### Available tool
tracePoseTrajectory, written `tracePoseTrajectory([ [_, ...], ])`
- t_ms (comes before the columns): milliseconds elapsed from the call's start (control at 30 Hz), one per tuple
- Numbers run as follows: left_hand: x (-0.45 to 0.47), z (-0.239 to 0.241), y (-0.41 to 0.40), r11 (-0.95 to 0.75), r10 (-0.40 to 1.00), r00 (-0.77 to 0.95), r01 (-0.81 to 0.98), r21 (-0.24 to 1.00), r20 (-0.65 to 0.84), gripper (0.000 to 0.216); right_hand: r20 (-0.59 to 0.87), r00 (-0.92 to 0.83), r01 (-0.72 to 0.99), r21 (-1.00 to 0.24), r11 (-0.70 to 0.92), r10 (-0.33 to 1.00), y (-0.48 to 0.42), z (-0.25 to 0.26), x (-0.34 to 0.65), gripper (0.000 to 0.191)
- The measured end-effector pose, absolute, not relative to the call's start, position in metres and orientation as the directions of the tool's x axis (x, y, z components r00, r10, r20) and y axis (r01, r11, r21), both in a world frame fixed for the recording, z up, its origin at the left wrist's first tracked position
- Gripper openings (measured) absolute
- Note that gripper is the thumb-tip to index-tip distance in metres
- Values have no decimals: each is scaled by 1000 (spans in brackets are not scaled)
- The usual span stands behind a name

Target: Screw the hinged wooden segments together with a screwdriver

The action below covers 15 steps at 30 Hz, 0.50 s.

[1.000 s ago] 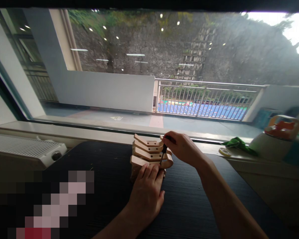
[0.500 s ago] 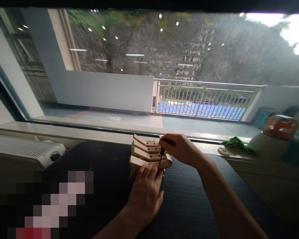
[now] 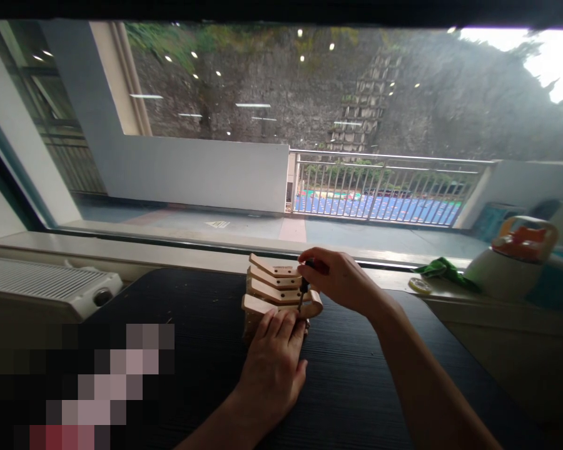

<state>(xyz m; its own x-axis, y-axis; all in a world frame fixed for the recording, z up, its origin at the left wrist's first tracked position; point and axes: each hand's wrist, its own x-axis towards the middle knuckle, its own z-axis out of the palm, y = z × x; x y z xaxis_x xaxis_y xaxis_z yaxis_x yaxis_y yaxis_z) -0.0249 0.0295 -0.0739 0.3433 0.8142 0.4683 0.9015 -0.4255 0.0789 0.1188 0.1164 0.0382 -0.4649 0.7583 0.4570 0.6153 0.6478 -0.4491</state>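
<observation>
On the dark table stands a wooden piece (image 3: 258, 304) with several pale, bent wooden slats in a row, dark holes in them and a curled right end on the nearest one. My left hand (image 3: 276, 353) lies over its near side, fingers bent down onto the front slat. My right hand (image 3: 340, 278) is closed around the dark handle of a screwdriver (image 3: 304, 286), held nearly upright. The screwdriver's thin shaft points down at the front slat beside my left fingertips. Its tip is too small to make out, and my left hand hides part of the piece.
The dark table (image 3: 187, 362) reaches up to the window sill. A white radiator (image 3: 51, 284) is at the left. On the sill at right are a green cloth (image 3: 443, 269), a round yellowish roll (image 3: 420, 285) and a white kettle-like container (image 3: 502, 272). A blurred patch covers the lower left.
The view has shifted very slightly. Both hands keep their places, with the screwdriver still upright on the front slat.
</observation>
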Motion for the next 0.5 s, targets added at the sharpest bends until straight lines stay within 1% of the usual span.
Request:
tracePoseTrajectory([
  [167,-25,-74,30,-427,808,350,902,63,474,53,458,-523,553,-459,695,719,116,41,122,20],
  [500,-24,-76,30,-408,813,339,912,48,474,53,487,-413,626,-462,628,770,123,35,117,23],
])
